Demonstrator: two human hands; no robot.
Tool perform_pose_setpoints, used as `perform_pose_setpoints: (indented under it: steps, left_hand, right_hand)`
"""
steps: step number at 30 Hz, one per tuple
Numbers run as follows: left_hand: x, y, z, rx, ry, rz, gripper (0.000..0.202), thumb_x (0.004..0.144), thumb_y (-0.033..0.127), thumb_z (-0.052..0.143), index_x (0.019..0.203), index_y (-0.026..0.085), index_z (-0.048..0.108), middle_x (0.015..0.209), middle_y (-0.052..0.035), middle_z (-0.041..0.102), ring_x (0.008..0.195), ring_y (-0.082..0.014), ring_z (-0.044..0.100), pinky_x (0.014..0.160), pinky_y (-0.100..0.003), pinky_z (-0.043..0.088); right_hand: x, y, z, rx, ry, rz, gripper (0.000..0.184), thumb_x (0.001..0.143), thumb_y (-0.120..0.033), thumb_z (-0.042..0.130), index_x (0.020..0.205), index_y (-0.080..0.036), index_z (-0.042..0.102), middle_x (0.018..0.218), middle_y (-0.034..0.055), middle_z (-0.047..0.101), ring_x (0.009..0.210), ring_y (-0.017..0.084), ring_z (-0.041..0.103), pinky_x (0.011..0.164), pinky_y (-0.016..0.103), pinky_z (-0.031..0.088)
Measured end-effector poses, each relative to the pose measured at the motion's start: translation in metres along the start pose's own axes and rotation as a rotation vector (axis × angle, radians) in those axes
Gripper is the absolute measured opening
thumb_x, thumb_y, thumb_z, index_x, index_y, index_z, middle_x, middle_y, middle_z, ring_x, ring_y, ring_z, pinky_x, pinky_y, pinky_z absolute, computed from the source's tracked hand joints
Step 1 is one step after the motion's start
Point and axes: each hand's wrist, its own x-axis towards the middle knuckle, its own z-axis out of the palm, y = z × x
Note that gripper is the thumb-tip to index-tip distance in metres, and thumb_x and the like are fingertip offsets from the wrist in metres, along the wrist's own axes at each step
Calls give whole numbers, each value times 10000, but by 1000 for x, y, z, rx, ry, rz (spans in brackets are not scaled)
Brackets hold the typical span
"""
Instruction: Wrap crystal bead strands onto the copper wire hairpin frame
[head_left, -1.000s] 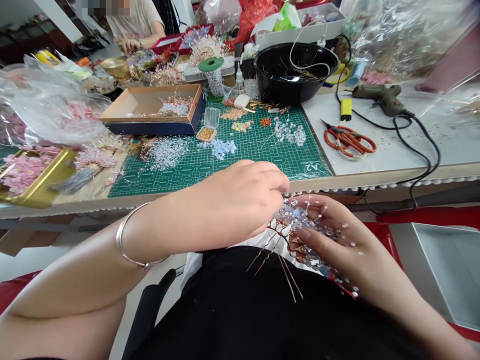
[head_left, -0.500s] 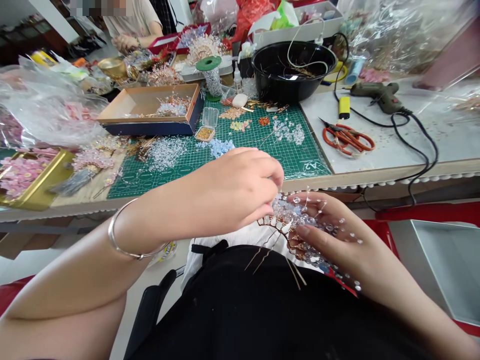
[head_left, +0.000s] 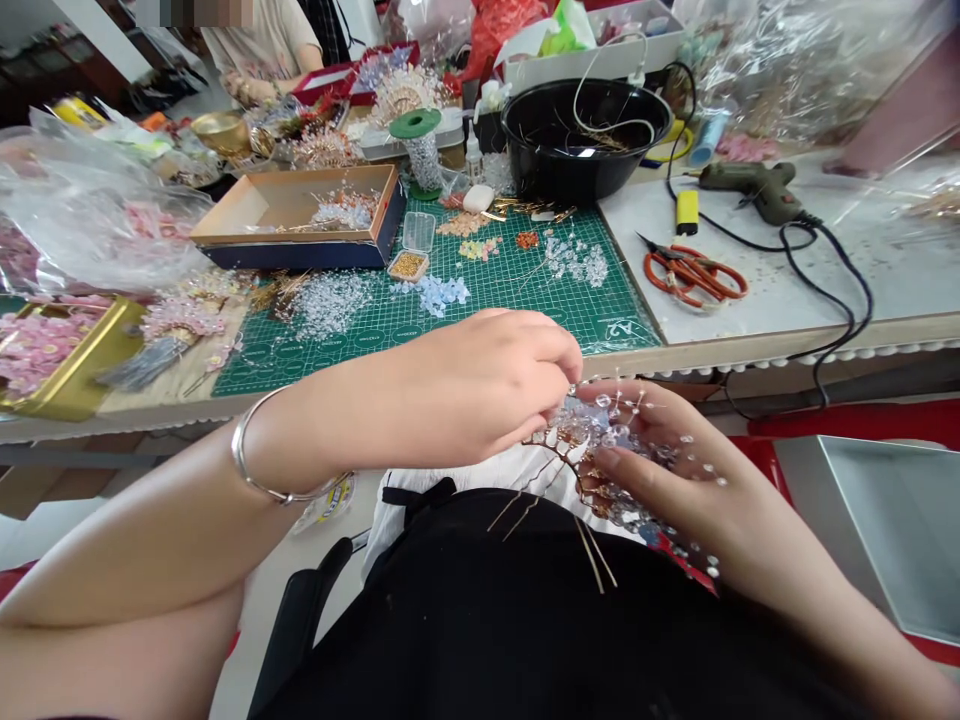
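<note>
A beaded hair ornament [head_left: 592,430], with clear beads, pale blue petals and a copper-coloured wire frame, is gripped in my right hand [head_left: 667,455], thumb on the near side and fingers behind. Thin metal hairpin prongs [head_left: 589,555] hang below it over my black clothing. My left hand [head_left: 502,385], a silver bangle [head_left: 244,450] on its wrist, is closed in a pinch at the ornament's upper left edge. Its fingertips are turned away from me, and what they pinch is hidden.
A green cutting mat [head_left: 495,325] bears loose clear beads [head_left: 330,305], blue petals [head_left: 439,293] and a small box of gold beads [head_left: 409,265]. Beyond are an open box [head_left: 292,250] and a black basin [head_left: 555,170]. Orange-handled pliers [head_left: 694,275] and a glue gun [head_left: 757,190] lie right. Another person sits opposite.
My left hand has shifted slightly right and down, closer to the ornament's beads. My right hand keeps its hold, with the ornament tilted only a little.
</note>
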Motion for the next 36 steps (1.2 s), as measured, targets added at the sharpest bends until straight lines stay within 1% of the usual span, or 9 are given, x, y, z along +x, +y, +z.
perform_pose_setpoints:
  steps: [3, 6, 10, 14, 18, 22, 29, 34, 36]
  left_hand:
    - [0, 0, -2, -27, 43, 7, 236, 945, 155, 406, 864, 143, 628, 1173, -101, 596, 1139, -211, 504, 1008, -336, 363]
    - [0, 1, -2, -59, 78, -32, 247, 951, 163, 395, 880, 146, 631, 1149, -95, 599, 1133, -212, 507, 1015, -348, 355]
    - [0, 2, -1, -129, 89, -126, 225, 939, 178, 432, 846, 161, 636, 1136, -73, 613, 1086, -193, 534, 988, -328, 375]
    - [-1, 1, -1, -229, 69, -216, 211, 935, 188, 451, 838, 170, 638, 1110, -39, 631, 1007, -143, 568, 901, -269, 415]
    - [-5, 3, 0, -184, 88, -251, 222, 937, 218, 451, 823, 176, 637, 1114, -31, 627, 1002, -145, 570, 875, -275, 419]
    - [-10, 9, -1, -84, 104, -245, 203, 927, 188, 449, 884, 192, 648, 1148, -31, 605, 1048, -164, 549, 903, -304, 408]
    - [-12, 17, 0, 73, 107, -144, 137, 864, 132, 506, 892, 176, 633, 1251, -76, 554, 1195, -228, 467, 1034, -394, 351]
    - [-8, 16, 6, 148, 87, -68, 141, 857, 136, 516, 905, 185, 638, 1314, -94, 537, 1274, -276, 417, 1055, -474, 332]
    - [-4, 14, 8, 138, 78, -29, 124, 861, 155, 522, 884, 183, 640, 1321, -84, 544, 1291, -274, 407, 1069, -473, 323]
  right_hand:
    - [1, -2, -1, 20, 27, 49, 429, 783, -442, 668, 1182, -343, 545, 1065, -2, 644, 921, 175, 651, 725, 231, 584]
    - [1, -4, -2, 35, 31, 69, 429, 781, -446, 671, 1177, -340, 546, 1018, -4, 647, 886, 175, 658, 693, 229, 586]
    - [1, -3, -4, -6, 19, 12, 412, 795, -460, 654, 1174, -340, 547, 1064, 6, 636, 905, 180, 652, 715, 254, 594]
    - [-1, -3, -2, -16, 24, -53, 366, 815, -430, 644, 1159, -336, 564, 1059, -1, 641, 873, 138, 645, 684, 185, 579]
    - [-3, 1, -2, -35, 55, -70, 364, 818, -429, 638, 1162, -349, 551, 1149, 2, 617, 949, 163, 636, 704, 216, 591]
    - [-4, 7, -5, -175, 70, -197, 346, 835, -405, 620, 1171, -386, 540, 1221, -11, 588, 1064, 186, 609, 756, 231, 578]
    - [-6, 6, -3, -282, 62, -285, 367, 858, -348, 591, 1209, -390, 494, 1171, -31, 593, 994, 147, 617, 789, 228, 557]
    - [-7, 4, 1, -389, 95, -347, 349, 858, -304, 571, 1190, -371, 487, 1128, -30, 607, 964, 143, 615, 785, 239, 545]
    - [-7, 3, 2, -441, 83, -382, 349, 860, -292, 561, 1193, -360, 481, 1128, -19, 609, 968, 151, 614, 806, 263, 539]
